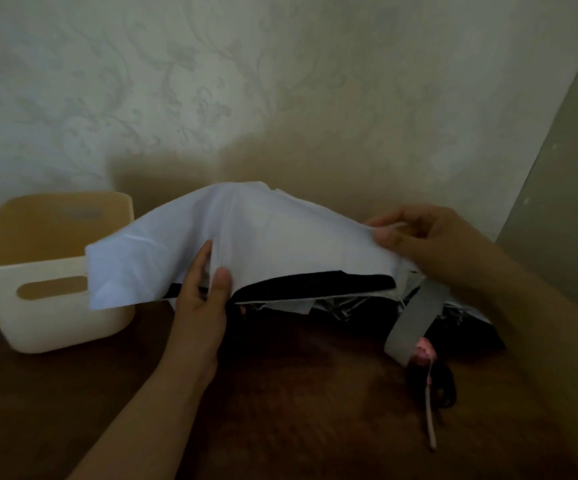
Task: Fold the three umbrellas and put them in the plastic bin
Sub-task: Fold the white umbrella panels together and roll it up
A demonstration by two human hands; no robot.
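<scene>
Both hands (left (pixel 204 299), right (pixel 415 233)) pinch the white umbrella (pixel 263 237).

Cloth, plastic and wood

Matt white cloth umbrella (pixel 263 237), black-lined; smooth cream plastic bin (pixel 55 320) at nine o'clock; dark wood-grain table (pixel 315 393).

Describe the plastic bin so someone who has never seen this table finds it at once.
On the dark brown wooden table, look far left against the patterned wall. The cream plastic bin stands there, open-topped, left of the white umbrella fabric; only it is rigid, with an oval handle slot.
</scene>
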